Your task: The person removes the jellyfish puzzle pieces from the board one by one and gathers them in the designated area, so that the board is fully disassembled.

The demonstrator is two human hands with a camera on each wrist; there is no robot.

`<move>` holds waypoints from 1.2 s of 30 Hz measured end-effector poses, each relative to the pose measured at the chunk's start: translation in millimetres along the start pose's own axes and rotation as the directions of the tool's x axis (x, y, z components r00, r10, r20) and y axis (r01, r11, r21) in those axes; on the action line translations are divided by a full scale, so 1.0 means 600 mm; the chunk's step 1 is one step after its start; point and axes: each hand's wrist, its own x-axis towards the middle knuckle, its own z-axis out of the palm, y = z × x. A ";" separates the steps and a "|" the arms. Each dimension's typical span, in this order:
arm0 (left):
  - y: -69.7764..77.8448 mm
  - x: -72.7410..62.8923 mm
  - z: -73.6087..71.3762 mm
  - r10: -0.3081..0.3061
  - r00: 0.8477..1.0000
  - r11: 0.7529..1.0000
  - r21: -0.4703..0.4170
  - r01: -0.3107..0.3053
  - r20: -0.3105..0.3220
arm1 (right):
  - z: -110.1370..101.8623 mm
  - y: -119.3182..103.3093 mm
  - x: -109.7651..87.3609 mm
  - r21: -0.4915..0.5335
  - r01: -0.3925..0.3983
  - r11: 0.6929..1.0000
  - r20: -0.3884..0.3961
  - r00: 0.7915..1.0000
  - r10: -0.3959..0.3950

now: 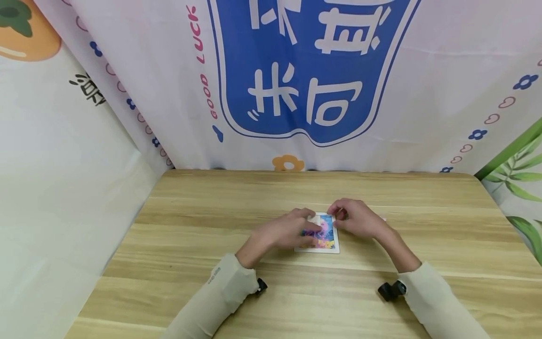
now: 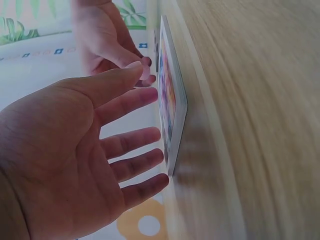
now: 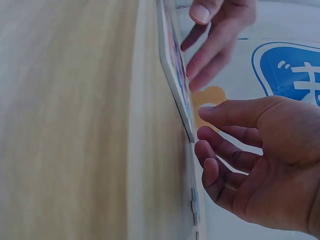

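Note:
A small flat picture board (image 1: 330, 238) with a white border and a colourful pink, blue and yellow print lies on the table. A pale patch shows near its upper left in the head view. Over its left part my left hand (image 1: 292, 229) spreads its fingers, the fingertips right at the printed face in the left wrist view. My right hand (image 1: 357, 219) is at the board's upper right edge. Its fingers are loosely curled, and the right wrist view shows a gap between thumb (image 3: 232, 112) and fingers, with nothing held. The left hand hides part of the print.
Small flat pieces (image 3: 195, 206) lie on the table beyond the right hand, mostly hidden by it in the head view. The wood-grain table (image 1: 203, 226) ends at a printed white curtain (image 1: 169, 94) behind. Each wrist wears a small black camera (image 1: 391, 290).

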 end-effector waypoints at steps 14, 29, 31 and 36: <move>0.008 0.004 0.001 -0.006 1.000 0.999 -0.044 0.007 0.024 | 0.017 -0.002 0.009 -0.009 0.027 1.000 0.029 0.999 -0.026; 0.005 0.000 0.007 -0.006 1.000 0.999 -0.048 0.007 0.020 | 0.025 -0.007 -0.003 -0.030 0.052 0.998 0.009 0.999 -0.051; 0.005 0.000 0.007 -0.013 1.000 0.998 -0.060 0.014 0.016 | 0.023 -0.012 -0.002 -0.052 0.062 0.997 0.013 0.998 -0.062; 0.004 0.004 0.006 -0.026 1.000 0.997 -0.078 0.027 0.004 | 0.018 -0.015 0.010 -0.065 0.035 0.997 0.021 0.999 -0.034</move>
